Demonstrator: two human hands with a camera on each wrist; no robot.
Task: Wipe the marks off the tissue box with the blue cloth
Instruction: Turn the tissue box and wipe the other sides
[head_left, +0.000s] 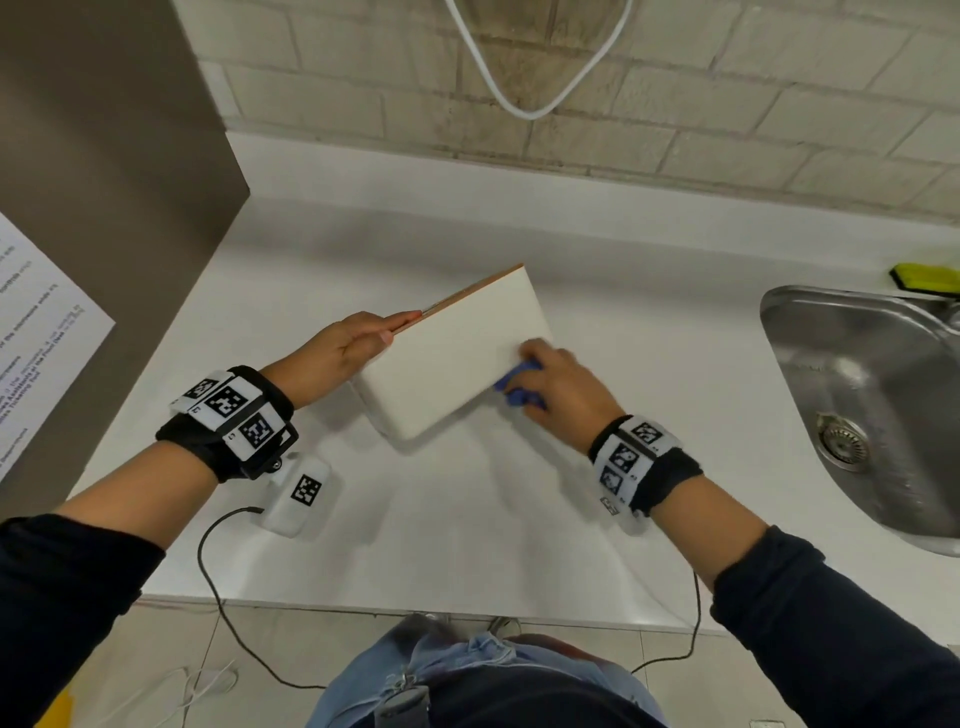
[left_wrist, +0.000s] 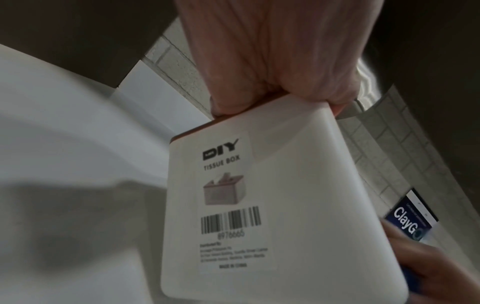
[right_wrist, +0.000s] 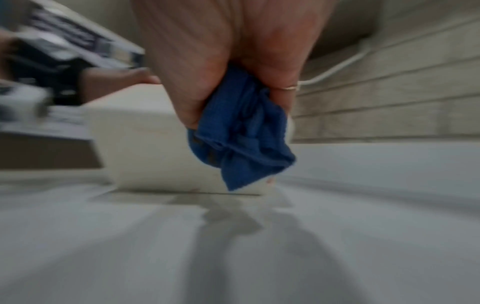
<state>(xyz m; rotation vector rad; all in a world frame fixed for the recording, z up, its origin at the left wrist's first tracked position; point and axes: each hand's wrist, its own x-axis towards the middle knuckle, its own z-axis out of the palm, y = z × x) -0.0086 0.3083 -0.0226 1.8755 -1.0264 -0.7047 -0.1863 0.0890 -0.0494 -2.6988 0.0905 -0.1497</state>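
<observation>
1. Denim-clad legs (head_left: 467, 670) fill the bottom centre of the head view, right against the front edge of the white countertop (head_left: 467, 519).
2. That countertop spans the middle of the frame; a broad bare stretch lies between its front edge and the box. A brown cabinet side (head_left: 104, 182) bounds it at upper left, a brick-tiled wall (head_left: 675, 104) along the top.
3. At the right edge sits a steel sink (head_left: 857, 405), well apart from the box, with a yellow-green sponge (head_left: 924, 278) on its far rim.
4. Mid-frame, the white tissue box (head_left: 452, 358) is tilted up on its near corner, its labelled base showing in the left wrist view (left_wrist: 259, 205).
5. At centre left, the left hand (head_left: 343, 353) clamps the box's upper edge, thumb on the broad face, fingers (left_wrist: 259, 61) wrapped behind.
6. At the box's right edge, the right hand (head_left: 561, 384) is clenched around the bunched blue cloth (head_left: 514, 384), pressing it against the box; a loose corner hangs down in the right wrist view (right_wrist: 246, 133).
</observation>
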